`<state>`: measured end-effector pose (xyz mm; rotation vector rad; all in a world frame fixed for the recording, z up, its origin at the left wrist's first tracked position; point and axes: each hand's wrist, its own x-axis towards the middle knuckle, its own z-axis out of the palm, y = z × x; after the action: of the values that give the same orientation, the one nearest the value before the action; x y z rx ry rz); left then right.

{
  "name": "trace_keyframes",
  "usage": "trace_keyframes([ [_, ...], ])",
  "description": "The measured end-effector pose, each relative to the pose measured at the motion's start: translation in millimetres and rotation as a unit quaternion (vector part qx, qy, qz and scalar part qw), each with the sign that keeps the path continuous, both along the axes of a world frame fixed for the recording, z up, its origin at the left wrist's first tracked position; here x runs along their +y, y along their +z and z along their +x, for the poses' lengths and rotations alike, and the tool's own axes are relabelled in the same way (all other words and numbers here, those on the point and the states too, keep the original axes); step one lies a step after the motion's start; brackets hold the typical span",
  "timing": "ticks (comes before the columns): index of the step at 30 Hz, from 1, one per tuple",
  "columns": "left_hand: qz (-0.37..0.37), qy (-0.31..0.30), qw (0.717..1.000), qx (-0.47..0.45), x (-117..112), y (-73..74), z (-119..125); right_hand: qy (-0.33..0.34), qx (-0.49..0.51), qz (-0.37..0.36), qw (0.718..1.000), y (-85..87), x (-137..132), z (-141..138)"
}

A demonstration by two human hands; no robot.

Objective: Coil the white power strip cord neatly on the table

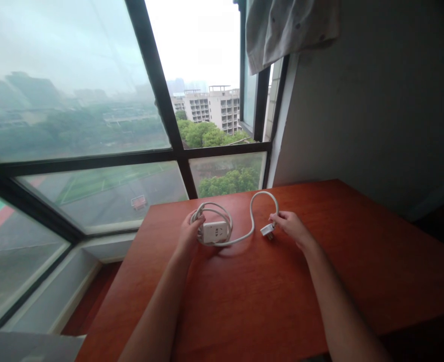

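While pinching cord (252, 221) near plug (267, 230) in right grip (290, 224), hold coil (199, 208) snug in closed left grip (189, 229), avoiding kinks.

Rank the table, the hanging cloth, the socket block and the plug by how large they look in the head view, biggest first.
1. Table
2. Hanging cloth
3. Socket block
4. Plug
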<state>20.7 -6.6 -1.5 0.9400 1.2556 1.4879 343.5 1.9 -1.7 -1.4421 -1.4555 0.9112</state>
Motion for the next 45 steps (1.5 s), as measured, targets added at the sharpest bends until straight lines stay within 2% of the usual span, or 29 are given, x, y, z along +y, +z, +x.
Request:
trace_keyframes([
  [3, -0.013, -0.006, 1.000, -0.020, -3.2, 5.2, 5.6, -0.113, -0.113, 0.065, 0.985, -1.3, 1.7, 5.4],
  [5, -0.017, -0.023, 0.999, -0.028, -5.9, 9.4, 10.2, -0.214, -0.168, 0.124, 0.954, 1.5, 0.9, 6.0],
  [7, -0.015, -0.045, 0.998, -0.043, -8.7, 13.0, 14.8, -0.270, -0.177, 0.201, 0.925, 7.1, -2.9, 0.2],
  [8, -0.013, -0.057, 0.997, -0.054, -9.9, 14.5, 17.0, -0.267, -0.167, 0.239, 0.918, 10.4, -6.0, -5.8],
  [10, -0.009, -0.079, 0.993, -0.088, -11.9, 16.9, 20.9, -0.193, -0.136, 0.296, 0.926, 16.6, -14.7, -23.4],
  [12, -0.010, -0.097, 0.986, -0.135, -13.7, 18.9, 23.9, -0.058, -0.109, 0.311, 0.942, 20.6, -25.5, -45.6],
  [15, -0.022, -0.113, 0.979, -0.168, -16.7, 21.8, 27.7, 0.112, -0.120, 0.329, 0.930, 21.6, -40.7, -77.0],
  [17, -0.027, -0.125, 0.982, -0.140, -18.7, 23.1, 30.7, 0.168, -0.146, 0.337, 0.915, 18.8, -46.9, -90.9],
  [19, -0.025, -0.135, 0.986, -0.097, -19.7, 23.2, 33.8, 0.197, -0.172, 0.331, 0.907, 13.6, -48.7, -98.0],
  [22, -0.007, -0.120, 0.993, -0.017, -18.1, 21.8, 35.2, 0.210, -0.195, 0.306, 0.908, 4.0, -46.0, -99.9],
  [25, 0.045, -0.035, 0.994, 0.093, -13.9, 20.9, 29.1, 0.198, -0.200, 0.291, 0.914, -3.1, -42.0, -99.3],
  [27, 0.074, 0.031, 0.981, 0.177, -11.9, 21.1, 22.1, 0.186, -0.195, 0.289, 0.919, -5.3, -40.4, -99.6],
  [29, 0.085, 0.050, 0.964, 0.246, -11.3, 21.7, 15.6, 0.169, -0.188, 0.286, 0.924, -6.3, -39.1, -100.3],
  [33, 0.090, -0.017, 0.950, 0.299, -12.9, 21.7, 12.7, 0.134, -0.170, 0.262, 0.940, -9.1, -35.5, -99.9],
  [39, 0.113, -0.119, 0.943, 0.291, -16.2, 21.4, 20.6, 0.116, -0.181, 0.184, 0.959, -14.9, -31.1, -95.6],
  [45, 0.117, -0.140, 0.941, 0.286, -16.9, 19.5, 22.9, 0.134, -0.192, 0.115, 0.965, -11.2, -33.3, -91.7],
])
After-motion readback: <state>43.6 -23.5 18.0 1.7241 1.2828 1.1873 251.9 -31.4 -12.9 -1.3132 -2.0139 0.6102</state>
